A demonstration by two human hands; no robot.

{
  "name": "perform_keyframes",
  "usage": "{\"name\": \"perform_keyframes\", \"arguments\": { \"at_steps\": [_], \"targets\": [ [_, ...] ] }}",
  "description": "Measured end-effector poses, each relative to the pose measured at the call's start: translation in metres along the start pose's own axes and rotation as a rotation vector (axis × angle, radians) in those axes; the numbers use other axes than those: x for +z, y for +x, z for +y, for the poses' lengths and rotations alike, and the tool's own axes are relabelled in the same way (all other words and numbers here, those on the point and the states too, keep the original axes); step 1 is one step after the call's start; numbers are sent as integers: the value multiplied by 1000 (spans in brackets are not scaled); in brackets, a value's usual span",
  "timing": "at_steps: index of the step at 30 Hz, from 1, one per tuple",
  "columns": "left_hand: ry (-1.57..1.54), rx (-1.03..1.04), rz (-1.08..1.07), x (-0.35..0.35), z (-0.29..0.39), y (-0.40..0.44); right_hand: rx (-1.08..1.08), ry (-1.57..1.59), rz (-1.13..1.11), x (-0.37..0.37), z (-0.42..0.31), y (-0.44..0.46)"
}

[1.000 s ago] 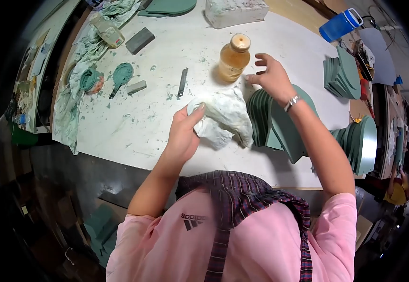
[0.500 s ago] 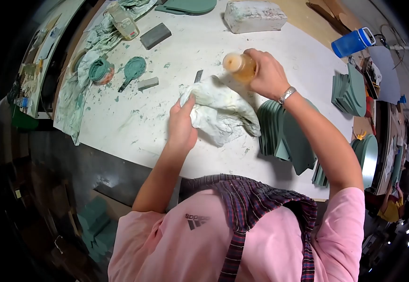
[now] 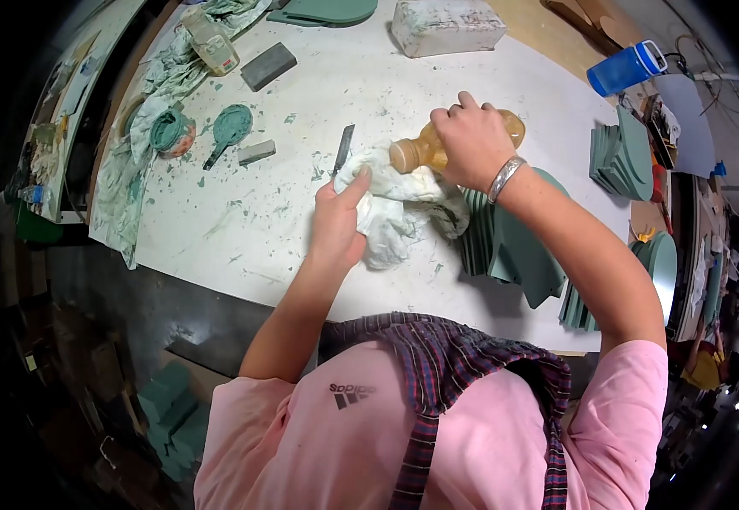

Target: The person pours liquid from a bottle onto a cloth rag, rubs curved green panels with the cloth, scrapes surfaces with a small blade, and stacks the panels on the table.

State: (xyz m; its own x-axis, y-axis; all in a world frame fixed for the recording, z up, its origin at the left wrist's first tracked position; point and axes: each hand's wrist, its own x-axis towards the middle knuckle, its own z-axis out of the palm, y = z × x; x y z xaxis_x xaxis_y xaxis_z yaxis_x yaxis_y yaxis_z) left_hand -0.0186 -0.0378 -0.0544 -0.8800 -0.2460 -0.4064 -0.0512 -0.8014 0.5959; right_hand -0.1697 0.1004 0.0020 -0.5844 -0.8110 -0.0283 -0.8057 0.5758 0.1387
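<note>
My left hand (image 3: 337, 219) pinches the left edge of a crumpled white cloth (image 3: 390, 225) above the white table. In my right hand (image 3: 474, 144) is a bottle of amber liquid (image 3: 430, 151), tipped nearly on its side. Its pale capped end points left and lies against or just over the upper part of the cloth; whether they touch, I cannot tell. A dark flat blade (image 3: 344, 147) is beside the cloth, near my left fingertips. Right of the cloth, under my right forearm, stands a stack of green curved pieces (image 3: 518, 246).
Farther left are a jar of green paste (image 3: 171, 133), a paste-covered spatula (image 3: 232, 126), a small grey block (image 3: 256, 152) and a stained rag (image 3: 127, 200). A dark block (image 3: 268, 66), a white block (image 3: 447, 27) and a blue bottle (image 3: 620, 72) lie toward the far side.
My right hand has taken hold of the bottle, lifted it from the table and tipped it leftward over the cloth. My left hand still holds the cloth, which is now more bunched.
</note>
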Motion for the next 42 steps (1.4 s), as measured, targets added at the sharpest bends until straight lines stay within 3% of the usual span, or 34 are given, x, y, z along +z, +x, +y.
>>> {"name": "perform_keyframes", "arguments": {
  "at_steps": [3, 6, 13, 16, 19, 21, 22, 24, 28, 32, 34, 36, 38, 42],
  "targets": [
    [-6, 14, -1, -1, 1, -3, 21, -80, -109, -10, 4, 6],
    [-2, 27, 4, -2, 0, -4, 10, -72, -41, -12, 3, 4],
    [44, 23, 3, 1, 3, -10, -42, -122, -111, -13, 3, 10],
    [76, 49, 25, -1, 3, -12, -28, -134, -21, 1, 9, 14],
    [78, 33, -13, -1, 6, -16, 112, 81, 73, 3, 18, 19],
    [81, 43, -12, 3, 7, -20, 388, 376, 51, 2, 27, 20],
    [82, 54, -11, 6, 7, -21, 395, 377, 52, 7, 33, 19],
    [108, 59, -41, 10, 4, -21, 512, 689, 47, 26, 44, 16],
    [336, -1, -147, 26, 0, -23, 516, 796, 45, 45, 68, -1],
    [668, -46, -206, 61, -12, -23, 491, 596, 93, 30, 102, -65],
    [894, 576, -436, 69, -34, -11, 534, 496, 138, 23, 104, -107],
    [1264, 943, -635, 80, -41, -5, 578, 405, 186, 28, 96, -142],
    [1563, 981, -751, 93, -58, -11, 733, 601, 119, 41, 87, -156],
    [1685, 1027, -738, 107, -60, 19, 817, 500, 252, 42, 70, -164]
  ]
}}
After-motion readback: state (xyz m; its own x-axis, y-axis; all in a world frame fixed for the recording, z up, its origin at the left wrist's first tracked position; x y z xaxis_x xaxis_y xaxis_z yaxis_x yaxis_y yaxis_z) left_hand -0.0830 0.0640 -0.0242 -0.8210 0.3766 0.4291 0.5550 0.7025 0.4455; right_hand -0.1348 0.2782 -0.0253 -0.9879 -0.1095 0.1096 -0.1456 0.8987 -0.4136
